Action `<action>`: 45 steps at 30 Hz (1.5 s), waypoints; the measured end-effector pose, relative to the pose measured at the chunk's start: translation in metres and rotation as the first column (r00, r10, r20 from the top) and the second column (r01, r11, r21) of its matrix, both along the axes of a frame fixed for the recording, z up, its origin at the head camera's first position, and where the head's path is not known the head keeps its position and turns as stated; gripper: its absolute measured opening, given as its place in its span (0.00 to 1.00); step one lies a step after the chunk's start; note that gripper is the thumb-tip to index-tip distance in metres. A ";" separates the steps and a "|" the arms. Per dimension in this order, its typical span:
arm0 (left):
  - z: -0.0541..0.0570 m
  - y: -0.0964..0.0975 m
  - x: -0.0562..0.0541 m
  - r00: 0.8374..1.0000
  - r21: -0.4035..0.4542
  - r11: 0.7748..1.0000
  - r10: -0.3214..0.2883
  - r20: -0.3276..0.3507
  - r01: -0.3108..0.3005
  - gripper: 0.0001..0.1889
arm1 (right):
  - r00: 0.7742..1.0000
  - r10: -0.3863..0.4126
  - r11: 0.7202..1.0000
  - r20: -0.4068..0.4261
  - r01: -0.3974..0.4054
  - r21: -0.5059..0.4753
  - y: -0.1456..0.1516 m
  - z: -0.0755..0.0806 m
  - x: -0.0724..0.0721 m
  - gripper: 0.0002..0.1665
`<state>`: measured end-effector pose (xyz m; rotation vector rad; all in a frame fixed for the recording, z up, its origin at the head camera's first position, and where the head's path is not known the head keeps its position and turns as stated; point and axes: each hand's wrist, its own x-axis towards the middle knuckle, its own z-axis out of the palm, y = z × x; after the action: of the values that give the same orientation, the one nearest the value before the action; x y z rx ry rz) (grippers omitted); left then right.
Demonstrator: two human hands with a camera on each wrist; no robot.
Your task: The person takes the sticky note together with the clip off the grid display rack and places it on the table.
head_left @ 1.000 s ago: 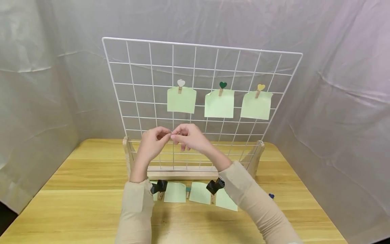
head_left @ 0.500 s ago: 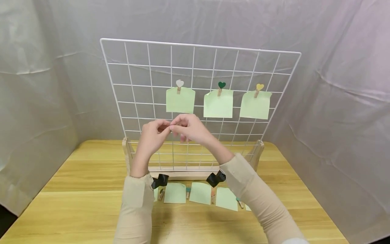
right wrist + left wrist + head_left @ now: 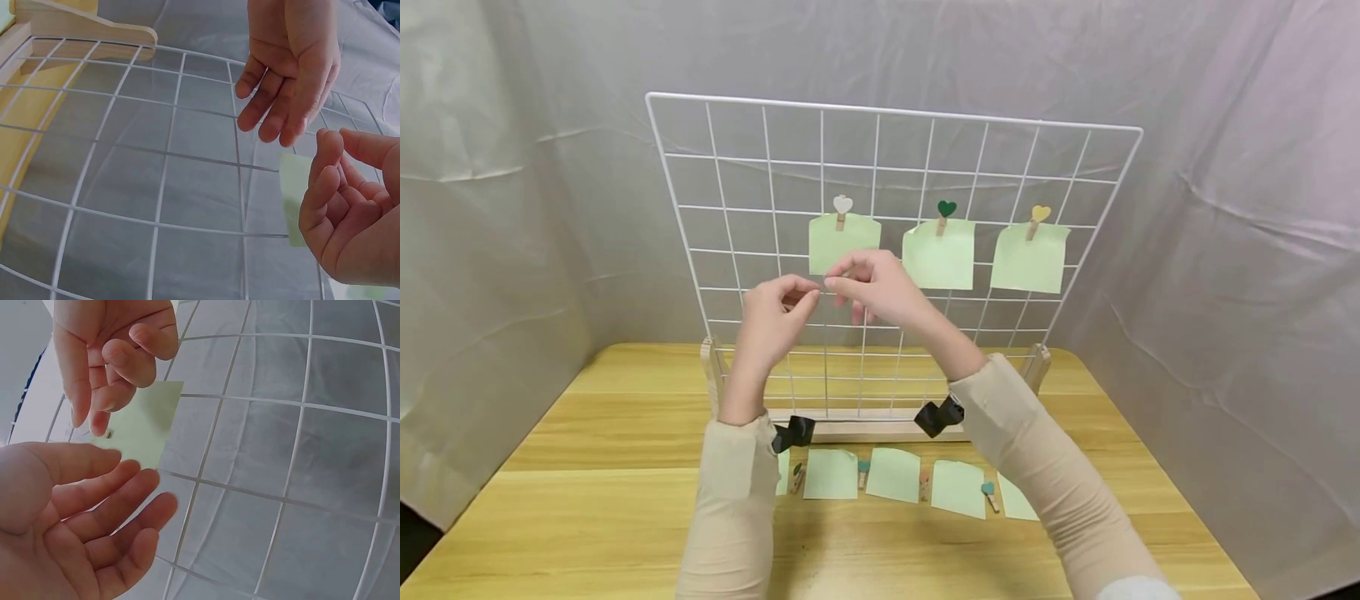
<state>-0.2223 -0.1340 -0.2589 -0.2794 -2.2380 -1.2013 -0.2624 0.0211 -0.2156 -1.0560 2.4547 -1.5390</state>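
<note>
My left hand (image 3: 775, 317) and right hand (image 3: 880, 287) are raised in front of the white wire grid (image 3: 730, 208), fingertips close together but apart. In the left wrist view, the left hand's fingers (image 3: 125, 506) are loosely bent and nothing shows between them. The right hand (image 3: 356, 206) has its thumb and forefinger tips near each other and its other fingers curled; I see nothing held. Behind the right hand hangs a pale green note (image 3: 831, 242) under a white heart clothespin (image 3: 842, 206). Two more notes hang alongside under green (image 3: 947, 208) and yellow (image 3: 1041, 214) heart clothespins.
The grid stands in a wooden base (image 3: 880, 429) on a wooden table (image 3: 587, 500). In front of it lie several green notes (image 3: 892, 475) with small clothespins (image 3: 990, 494) between them. Grey cloth (image 3: 880, 50) surrounds the table.
Both hands have risen along the grid, the right one higher, and now overlaps the left note's lower edge. Their fingertips, touching or nearly touching before, have parted slightly.
</note>
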 end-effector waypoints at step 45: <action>0.027 0.017 -0.021 0.969 0.348 0.937 0.105 -0.224 -0.021 0.10 | 0.969 -0.147 0.988 -0.200 0.152 0.011 0.001 0.059 -0.012 0.19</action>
<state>-0.2438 -0.1173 -0.2322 -0.1984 -1.7808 -1.4151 -0.2741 0.0223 -0.1565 -1.0923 2.7385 -1.5024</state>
